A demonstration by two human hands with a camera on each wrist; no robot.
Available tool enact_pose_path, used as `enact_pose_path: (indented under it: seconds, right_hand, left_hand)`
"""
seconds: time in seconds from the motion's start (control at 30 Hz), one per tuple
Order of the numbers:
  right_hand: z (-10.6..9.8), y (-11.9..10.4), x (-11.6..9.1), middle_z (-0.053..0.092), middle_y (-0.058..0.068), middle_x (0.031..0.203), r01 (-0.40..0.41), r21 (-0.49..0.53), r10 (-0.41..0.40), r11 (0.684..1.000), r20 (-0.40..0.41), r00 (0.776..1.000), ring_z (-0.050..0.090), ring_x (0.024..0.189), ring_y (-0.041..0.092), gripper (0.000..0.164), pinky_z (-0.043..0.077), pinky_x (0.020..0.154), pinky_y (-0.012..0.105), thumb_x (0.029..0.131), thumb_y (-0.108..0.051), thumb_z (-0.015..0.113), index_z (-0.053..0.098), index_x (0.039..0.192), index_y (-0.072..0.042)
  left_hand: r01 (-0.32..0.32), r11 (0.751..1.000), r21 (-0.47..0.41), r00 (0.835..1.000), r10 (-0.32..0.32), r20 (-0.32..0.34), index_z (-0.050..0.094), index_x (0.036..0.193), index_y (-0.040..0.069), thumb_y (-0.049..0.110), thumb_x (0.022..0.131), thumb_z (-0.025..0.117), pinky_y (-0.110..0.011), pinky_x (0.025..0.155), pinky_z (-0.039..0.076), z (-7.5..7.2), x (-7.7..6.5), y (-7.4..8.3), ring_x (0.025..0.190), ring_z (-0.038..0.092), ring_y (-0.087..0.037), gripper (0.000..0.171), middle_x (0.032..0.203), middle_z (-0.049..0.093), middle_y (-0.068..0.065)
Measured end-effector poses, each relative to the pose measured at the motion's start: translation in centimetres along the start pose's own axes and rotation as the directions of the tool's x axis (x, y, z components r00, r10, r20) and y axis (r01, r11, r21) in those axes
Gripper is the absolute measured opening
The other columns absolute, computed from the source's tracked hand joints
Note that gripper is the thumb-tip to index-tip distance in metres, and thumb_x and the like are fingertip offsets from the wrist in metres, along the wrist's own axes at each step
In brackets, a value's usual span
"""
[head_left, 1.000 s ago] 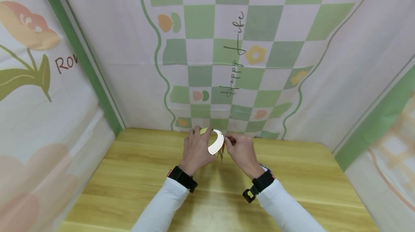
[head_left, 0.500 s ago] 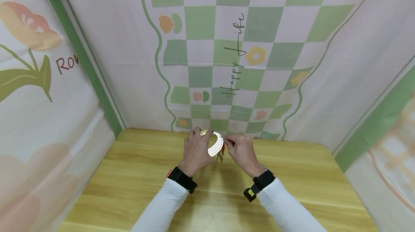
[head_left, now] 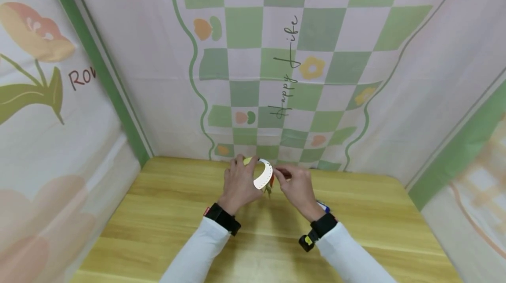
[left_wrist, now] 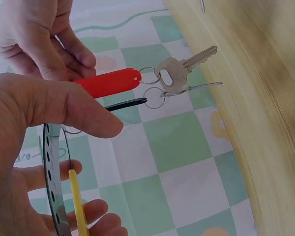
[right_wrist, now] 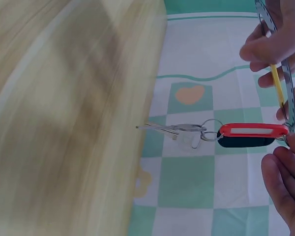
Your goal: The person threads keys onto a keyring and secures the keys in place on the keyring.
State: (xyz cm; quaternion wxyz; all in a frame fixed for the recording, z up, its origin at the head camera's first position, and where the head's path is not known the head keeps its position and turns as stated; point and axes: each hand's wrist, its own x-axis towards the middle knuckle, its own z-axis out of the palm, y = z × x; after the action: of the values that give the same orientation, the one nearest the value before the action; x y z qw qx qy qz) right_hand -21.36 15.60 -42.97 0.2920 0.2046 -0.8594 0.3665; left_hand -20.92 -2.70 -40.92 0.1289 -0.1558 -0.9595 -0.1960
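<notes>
My left hand (head_left: 241, 182) grips a pale crescent-shaped plate (head_left: 264, 176) with a row of small holes along its edge. Hanging from it is a yellow key tag (left_wrist: 77, 201). At the plate's right edge, the thumb and fingers of my right hand (head_left: 296, 186) pinch near a small metal ring (right_wrist: 282, 139), largely hidden at the tag ends. A red key tag (right_wrist: 246, 130) and a black key tag (right_wrist: 246, 142) hang there side by side. Each bears a metal key on a split ring; one broad-headed key (left_wrist: 173, 73) shows plainly in the left wrist view.
The wooden table (head_left: 178, 230) lies below both hands. Behind it hangs a green-and-white checked cloth (head_left: 276, 98). A small blue-and-white item (head_left: 323, 206) sits beyond my right wrist, partly covered by it.
My right hand and wrist have shifted slightly right and down, showing more of the blue-and-white item. The plate tilts a little back and forth; my left hand keeps its place.
</notes>
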Motion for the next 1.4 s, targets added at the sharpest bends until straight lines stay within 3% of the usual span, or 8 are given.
enact_pose_path:
  seconds: [0.13, 0.4, 0.6, 0.93, 1.23, 1.4]
  right_hand:
    - [0.1, -0.1, -0.1, 0.076, 0.013, 0.085, -0.002, 0.002, 0.002, 1.0, -0.026, 1.0, 0.072, 0.068, 0.019, 0.005, 0.058, 0.06, 0.029, 0.088, 0.001, 0.076, 0.078, 0.092, 0.001]
    - [-0.2, -0.1, 0.2, 0.074, 0.014, 0.078, 0.116, -0.037, -0.117, 0.993, -0.012, 0.993, 0.07, 0.063, 0.018, 0.007, 0.056, 0.055, 0.026, 0.084, 0.009, 0.075, 0.077, 0.087, 0.004]
    - [-0.1, -0.1, 0.3, 0.072, 0.012, 0.075, 0.264, -0.136, -0.267, 0.955, -0.003, 0.964, 0.068, 0.061, 0.019, 0.011, 0.055, 0.052, 0.029, 0.08, 0.012, 0.076, 0.075, 0.085, 0.002]
    - [-0.5, 0.5, 0.3, 0.073, 0.013, 0.09, 0.384, -0.202, -0.375, 0.901, 0.079, 0.924, 0.072, 0.079, 0.026, 0.015, 0.059, 0.068, 0.034, 0.083, 0.009, 0.075, 0.074, 0.095, 0.0]
    - [-1.6, 1.4, 0.9, 0.075, 0.011, 0.089, 0.306, -0.157, -0.29, 0.939, 0.121, 0.95, 0.072, 0.076, 0.02, 0.013, 0.058, 0.065, 0.03, 0.083, -0.001, 0.081, 0.076, 0.096, 0.0]
    - [-2.6, 2.6, 0.4, 0.074, 0.009, 0.088, 0.17, -0.172, -0.137, 0.97, 0.187, 0.973, 0.07, 0.075, 0.019, 0.012, 0.057, 0.064, 0.032, 0.086, -0.002, 0.079, 0.076, 0.097, -0.001]
  left_hand:
    - [0.007, 1.0, 0.002, 1.0, -0.007, -0.002, 0.056, 0.144, 0.017, 0.025, 0.063, 0.089, -0.055, 0.08, 0.052, -0.1, 0.0, 0.3, 0.119, 0.051, -0.044, 0.089, 0.135, 0.049, -0.025]
    - [-0.005, 1.0, 0.02, 1.0, 0.005, 0.003, 0.058, 0.142, 0.016, 0.027, 0.062, 0.091, -0.054, 0.078, 0.052, -0.2, 0.0, 0.5, 0.117, 0.051, -0.043, 0.087, 0.133, 0.05, -0.025]
    - [-0.012, 1.0, 0.014, 1.0, 0.012, 0.002, 0.058, 0.141, 0.016, 0.026, 0.063, 0.09, -0.054, 0.076, 0.052, -0.4, 0.0, 0.5, 0.114, 0.052, -0.043, 0.085, 0.131, 0.051, -0.025]
    - [0.005, 0.999, -0.053, 0.998, -0.002, 0.068, 0.054, 0.146, 0.016, 0.023, 0.063, 0.091, -0.054, 0.081, 0.051, -0.5, 0.0, 0.1, 0.119, 0.05, -0.042, 0.091, 0.136, 0.048, -0.025]
    - [0.031, 0.993, -0.117, 0.993, -0.018, 0.114, 0.054, 0.147, 0.02, 0.02, 0.065, 0.088, -0.057, 0.082, 0.05, -0.8, -0.2, -0.3, 0.117, 0.051, -0.041, 0.089, 0.137, 0.048, -0.024]
    - [0.041, 0.988, -0.148, 0.993, -0.024, 0.115, 0.054, 0.147, 0.019, 0.019, 0.064, 0.088, -0.059, 0.084, 0.049, -0.8, -0.2, -0.3, 0.119, 0.049, -0.042, 0.09, 0.14, 0.046, -0.026]
